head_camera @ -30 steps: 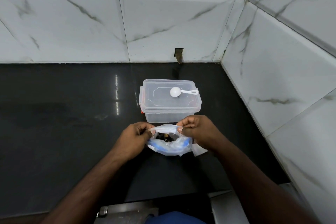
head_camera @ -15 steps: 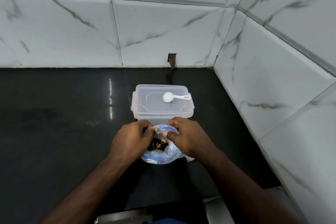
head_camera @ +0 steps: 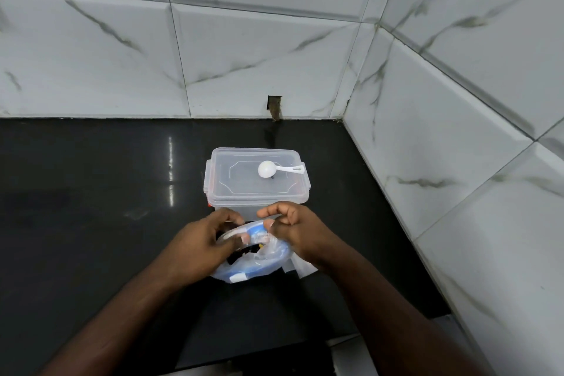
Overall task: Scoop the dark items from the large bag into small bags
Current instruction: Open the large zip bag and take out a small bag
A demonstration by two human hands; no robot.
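Hands pinch a crinkly clear bag (head_camera: 256, 259) with blue trim, mouth upward, on the glossy black table (head_camera: 91, 223): left hand (head_camera: 198, 244), right hand (head_camera: 296, 229). Beyond, a lidded clear box (head_camera: 244, 189) carries a white scoop (head_camera: 274, 168), handle pointing right.

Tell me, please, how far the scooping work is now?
Nothing looks done: no filled small bag is in view. In hand: left hand and right hand grip the plastic bag with dark items. Left: the white scoop lies untouched on the container lid.
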